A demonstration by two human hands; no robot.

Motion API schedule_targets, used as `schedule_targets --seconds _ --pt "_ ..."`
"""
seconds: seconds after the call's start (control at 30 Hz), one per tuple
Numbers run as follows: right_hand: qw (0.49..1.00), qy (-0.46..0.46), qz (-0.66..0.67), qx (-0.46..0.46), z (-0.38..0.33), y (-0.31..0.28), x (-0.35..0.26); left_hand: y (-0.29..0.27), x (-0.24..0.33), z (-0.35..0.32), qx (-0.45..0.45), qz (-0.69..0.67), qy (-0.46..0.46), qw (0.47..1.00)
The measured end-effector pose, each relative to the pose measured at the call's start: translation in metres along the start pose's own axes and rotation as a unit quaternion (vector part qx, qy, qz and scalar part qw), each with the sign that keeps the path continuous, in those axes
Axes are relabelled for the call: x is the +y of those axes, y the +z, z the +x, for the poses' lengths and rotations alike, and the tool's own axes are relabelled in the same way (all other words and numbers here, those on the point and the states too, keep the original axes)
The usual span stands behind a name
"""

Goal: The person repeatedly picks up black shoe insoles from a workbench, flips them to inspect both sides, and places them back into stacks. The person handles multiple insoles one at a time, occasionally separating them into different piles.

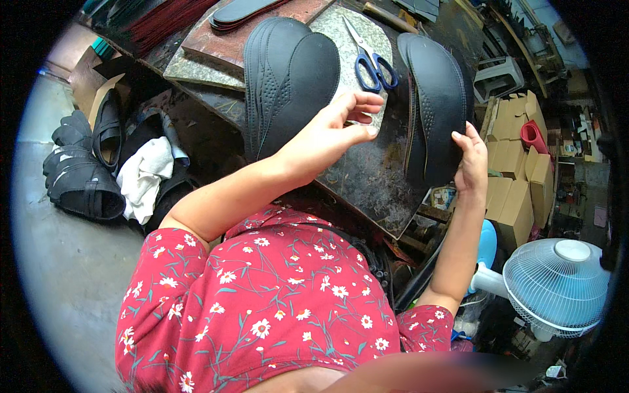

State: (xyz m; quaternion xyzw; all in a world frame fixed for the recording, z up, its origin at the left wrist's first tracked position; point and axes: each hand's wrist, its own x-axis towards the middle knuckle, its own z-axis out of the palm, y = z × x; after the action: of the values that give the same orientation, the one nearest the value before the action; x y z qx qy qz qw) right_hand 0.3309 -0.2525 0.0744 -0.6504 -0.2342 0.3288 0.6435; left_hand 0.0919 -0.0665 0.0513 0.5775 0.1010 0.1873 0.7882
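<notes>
The right hand (472, 160) touched the outer edge of the right stack of insoles (437, 98) on the dark table (367, 187); whether it gripped, I could not tell. The left hand (344, 121), loosely curled, held nothing visible, near the scissors (368, 56). Probably light and bendy, best taken by the rim, the insoles looked black, smooth and dotted.

Floor (72, 262): brightest area, pale and washed, left of worktop (367, 190).
Worktop: dull sheen toward near corner; deep shadow under left edge.
Black stacks (436, 72): soft grey highlights, perforations readable.
White cloth (145, 173): near blown-out, off worktop's left edge.
Fan (557, 288): well lit, stretched toward the rim.
Clutter beyond worktop's right edge: dim, fine detail lost.
Rim: black surround, straight lines bowed.
Bottom: smeared blur patch, below worktop's near corner.
</notes>
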Motion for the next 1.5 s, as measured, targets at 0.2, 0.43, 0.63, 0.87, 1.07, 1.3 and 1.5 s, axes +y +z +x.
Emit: schedule_targets --seconds 0.2,0.43,0.63,0.87,1.07,1.3,1.5 --pt "0.77 0.042 -0.626 0.111 0.029 -0.007 0.022 -0.044 0.015 -0.038 0.1 0.274 0.17 0.941" --pt "0.671 -0.238 -0.696 0.093 0.001 0.039 -0.002 -0.106 0.025 -0.062 0.27 0.551 0.04 0.788" --pt "0.939 0.096 -0.256 -0.21 -0.022 0.121 0.025 -0.099 0.009 -0.054 0.252 0.578 -0.041 0.775" --pt "0.944 0.191 -0.092 -0.252 -0.01 0.161 0.041 -0.079 -0.008 -0.039 0.203 0.292 0.04 0.934" --pt "0.97 0.139 -0.045 -0.195 -0.015 0.155 0.016 -0.065 -0.02 -0.025 0.125 0.145 0.135 0.972" --pt "0.984 -0.069 0.125 -0.105 -0.022 0.144 -0.003 -0.036 -0.008 -0.009 0.127 0.309 0.325 0.885" --pt "0.996 -0.033 0.035 -0.07 -0.017 0.152 0.031 -0.016 -0.018 -0.006 0.147 0.272 0.278 0.909"
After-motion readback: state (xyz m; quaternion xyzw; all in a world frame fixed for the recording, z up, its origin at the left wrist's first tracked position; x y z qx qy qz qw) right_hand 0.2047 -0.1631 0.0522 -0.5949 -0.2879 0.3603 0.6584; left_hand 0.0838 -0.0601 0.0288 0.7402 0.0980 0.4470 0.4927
